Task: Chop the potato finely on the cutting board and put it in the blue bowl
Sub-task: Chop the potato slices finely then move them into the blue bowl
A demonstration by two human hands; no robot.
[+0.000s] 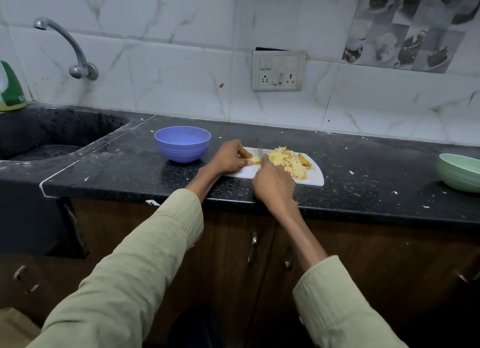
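The left hand (232, 157) rests on the near-left part of the white cutting board (315, 177), its fingers curled down onto a small uncut piece of potato (255, 161) that it pins at its fingertips. Just to the right of those fingertips the blade of a knife (259, 148) stands on edge, point away from the person, meeting the potato piece beside the thumb. The right hand (274, 185) is wrapped round the knife's handle, which is hidden inside the fist, with the knuckles toward the camera. Beyond and to the right of the right hand lies a heap of chopped potato (285, 160), spread over the far-right half of the board, with a larger yellow slice (304, 161) at its right edge. The blue bowl (182, 144) stands on the dark speckled counter (363, 192) just left of the left hand, close to the board but not touching it; nothing shows inside it. Well to the right of the right hand a pale green bowl (458, 172) sits at the picture's edge. Both arms wear light olive sleeves (135, 269).
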